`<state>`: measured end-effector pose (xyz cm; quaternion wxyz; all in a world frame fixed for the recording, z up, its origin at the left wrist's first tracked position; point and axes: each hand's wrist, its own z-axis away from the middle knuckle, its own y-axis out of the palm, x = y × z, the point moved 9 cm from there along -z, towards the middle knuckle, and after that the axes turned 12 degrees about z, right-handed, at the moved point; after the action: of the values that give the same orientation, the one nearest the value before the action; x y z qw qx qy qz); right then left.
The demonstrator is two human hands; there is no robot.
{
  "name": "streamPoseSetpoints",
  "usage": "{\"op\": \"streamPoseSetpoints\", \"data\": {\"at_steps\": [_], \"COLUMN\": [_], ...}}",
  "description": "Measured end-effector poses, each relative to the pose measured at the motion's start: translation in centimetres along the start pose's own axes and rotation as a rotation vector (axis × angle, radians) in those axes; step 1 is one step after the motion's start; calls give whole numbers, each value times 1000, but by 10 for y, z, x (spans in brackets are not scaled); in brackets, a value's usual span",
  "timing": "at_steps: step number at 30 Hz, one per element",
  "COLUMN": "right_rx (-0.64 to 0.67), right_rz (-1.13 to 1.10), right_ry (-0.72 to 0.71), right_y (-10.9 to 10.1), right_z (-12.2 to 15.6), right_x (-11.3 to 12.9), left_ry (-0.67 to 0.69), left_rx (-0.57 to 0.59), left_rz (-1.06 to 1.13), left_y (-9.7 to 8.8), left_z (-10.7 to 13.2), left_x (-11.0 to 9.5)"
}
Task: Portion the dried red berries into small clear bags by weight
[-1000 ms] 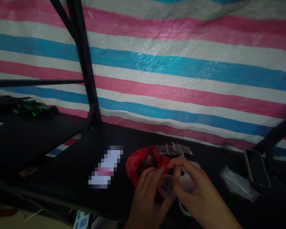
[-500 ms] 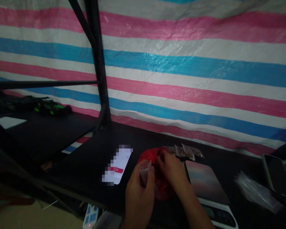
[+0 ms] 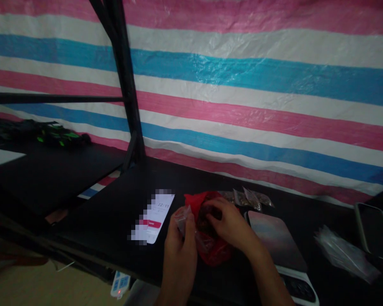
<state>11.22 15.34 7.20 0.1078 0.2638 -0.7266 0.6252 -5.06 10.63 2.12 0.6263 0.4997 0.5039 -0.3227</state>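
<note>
My left hand (image 3: 180, 242) is closed on a small clear plastic bag (image 3: 182, 217), pinched upright between thumb and fingers. Right beside it lies an open red plastic bag (image 3: 215, 255) holding dark brown loose contents (image 3: 204, 219). My right hand (image 3: 225, 221) reaches into the mouth of this red bag, thumb and fingers curled together at the contents. Whatever sits between those fingertips is too dark and small to name. Close behind the right hand are several small filled clear bags (image 3: 250, 199).
A digital scale (image 3: 276, 242) stands right of my right forearm. Farther right are a stack of clear plastic bags (image 3: 344, 255) and a dark-screened phone (image 3: 375, 229). A lit phone (image 3: 155, 219) lies left of my hands. A black shelf post (image 3: 124, 85) rises behind; a power strip (image 3: 120, 284) is below the edge.
My right hand has shifted from the red bag's back rim down into its contents. My left hand, with the clear bag, has moved slightly left. The whole view has tilted a little.
</note>
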Motion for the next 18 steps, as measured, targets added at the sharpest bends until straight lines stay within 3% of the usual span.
{"op": "streamPoseSetpoints", "data": {"at_steps": [6,11,18], "right_rx": [26,84,66], "right_rz": [111,225,-46], "right_ry": [74,185,216], "right_y": [-9,-10,-1], "right_z": [10,28,31], "right_x": [-12,-8,-10], "left_ry": [-40,-115,-110], "left_rx": [-80,-15,-56], "left_rz": [-2,67,53], "left_y": [-4,6,7], "left_z": [7,19,12], "left_x": [-4,2,7]}}
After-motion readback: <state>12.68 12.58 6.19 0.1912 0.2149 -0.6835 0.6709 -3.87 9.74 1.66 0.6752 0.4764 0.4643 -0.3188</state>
